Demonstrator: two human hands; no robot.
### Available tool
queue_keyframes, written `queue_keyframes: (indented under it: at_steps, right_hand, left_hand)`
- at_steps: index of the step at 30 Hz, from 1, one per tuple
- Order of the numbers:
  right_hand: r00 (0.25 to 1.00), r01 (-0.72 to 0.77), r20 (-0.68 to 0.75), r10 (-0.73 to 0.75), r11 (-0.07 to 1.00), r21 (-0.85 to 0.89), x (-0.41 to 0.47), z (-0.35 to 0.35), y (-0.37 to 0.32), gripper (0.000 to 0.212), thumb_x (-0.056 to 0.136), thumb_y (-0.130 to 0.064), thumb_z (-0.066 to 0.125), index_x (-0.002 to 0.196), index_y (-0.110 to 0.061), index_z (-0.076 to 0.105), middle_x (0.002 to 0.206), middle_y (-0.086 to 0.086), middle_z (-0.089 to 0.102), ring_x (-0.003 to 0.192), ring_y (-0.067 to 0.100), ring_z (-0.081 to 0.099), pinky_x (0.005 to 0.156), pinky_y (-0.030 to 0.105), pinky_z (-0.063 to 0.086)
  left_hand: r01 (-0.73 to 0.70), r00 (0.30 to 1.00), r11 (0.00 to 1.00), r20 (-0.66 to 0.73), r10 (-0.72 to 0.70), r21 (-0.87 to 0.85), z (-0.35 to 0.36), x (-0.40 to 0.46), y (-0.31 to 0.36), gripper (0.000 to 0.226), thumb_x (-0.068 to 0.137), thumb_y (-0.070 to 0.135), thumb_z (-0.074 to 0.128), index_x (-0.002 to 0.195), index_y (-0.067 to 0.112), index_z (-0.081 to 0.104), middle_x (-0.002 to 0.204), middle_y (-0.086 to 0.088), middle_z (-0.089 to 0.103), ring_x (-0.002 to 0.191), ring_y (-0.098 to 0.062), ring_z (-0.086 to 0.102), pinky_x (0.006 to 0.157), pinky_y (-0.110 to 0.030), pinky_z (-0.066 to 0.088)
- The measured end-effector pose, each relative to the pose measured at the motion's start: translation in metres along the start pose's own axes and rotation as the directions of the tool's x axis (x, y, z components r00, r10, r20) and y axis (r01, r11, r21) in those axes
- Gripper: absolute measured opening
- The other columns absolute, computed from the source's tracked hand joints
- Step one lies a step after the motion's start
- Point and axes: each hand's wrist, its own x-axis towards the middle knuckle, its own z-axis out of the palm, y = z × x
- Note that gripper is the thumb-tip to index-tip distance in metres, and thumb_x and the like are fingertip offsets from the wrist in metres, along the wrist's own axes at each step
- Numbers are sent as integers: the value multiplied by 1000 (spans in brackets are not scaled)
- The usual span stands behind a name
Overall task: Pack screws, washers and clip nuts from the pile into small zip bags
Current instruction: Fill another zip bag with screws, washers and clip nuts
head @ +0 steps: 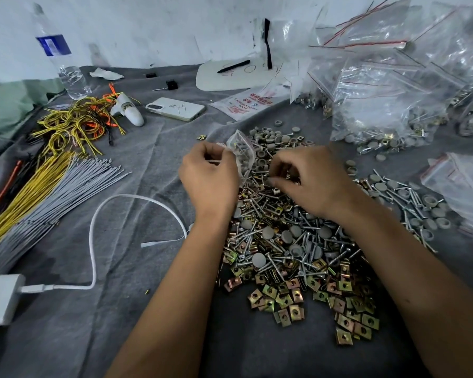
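A heap of silver screws (260, 211), grey round washers (268, 232) and brass-coloured square clip nuts (284, 298) sprawls over the grey cloth, while one small clear zip bag (241, 152), already holding some pieces, is held up just above its far edge.

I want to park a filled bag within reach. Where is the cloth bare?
Bare grey cloth lies between the cable ties, the phone and the hardware pile, and near the left forearm beyond the white cable. The right side is crowded with filled bags.
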Motion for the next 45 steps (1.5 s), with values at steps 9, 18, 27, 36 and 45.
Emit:
queue_keyframes:
  at_steps: [9, 18, 27, 36, 45]
  right_hand:
    - [982, 33, 187, -2, 986, -164, 1, 1, 0, 22, 91, -38, 71, 108, -25, 72, 96, -7, 52, 100, 17, 55, 81, 34, 48]
    - [999, -27, -43, 24, 995, -91, 2, -2, 6, 16, 91, -34, 74, 101, -24, 78, 94, -3, 63, 94, 17, 56, 79, 32, 42]
    - [962, 24, -274, 7, 994, 108, 2, -6, 0, 15, 93, -12, 71, 107, -14, 78, 99, -3, 72, 87, 6, 61, 80, 11, 45]
    - [964, -40, -254, 74, 990, 138, 0, -4, -1, 16, 78, -10, 86, 91, -17, 80, 80, -8, 70, 67, -6, 61, 63, 11, 50]
    - [955, -48, -272, 117, 968, 247, 0, 0, -3, 21, 81, -9, 84, 96, -16, 73, 85, -9, 71, 81, -6, 68, 70, 9, 53]
  left_hand:
    - [-18, 999, 999, 52, 16, 49, 1, -3, 1, 6, 80, 16, 66, 75, 19, 67, 71, 2, 70, 71, -21, 69, 67, -47, 60]
    - [-36, 997, 994, 75, 28, 104, 2, 0, -5, 19, 89, 13, 71, 76, 25, 65, 72, 3, 69, 67, -22, 72, 64, -48, 62]
    - [-138, 973, 984, 202, 114, 109, 6, -5, -2, 14, 85, 7, 71, 77, 17, 69, 67, -3, 69, 64, -25, 69, 61, -45, 59]
    - [-236, 921, 971, 322, 217, 22, 10, -14, 4, 11, 85, 1, 72, 77, 9, 69, 64, -4, 69, 60, -24, 68, 59, -43, 57]
    - [-124, 959, 992, 253, 126, -22, 8, -11, 7, 22, 87, 4, 72, 71, 19, 66, 66, -6, 72, 62, -28, 72, 62, -48, 61]
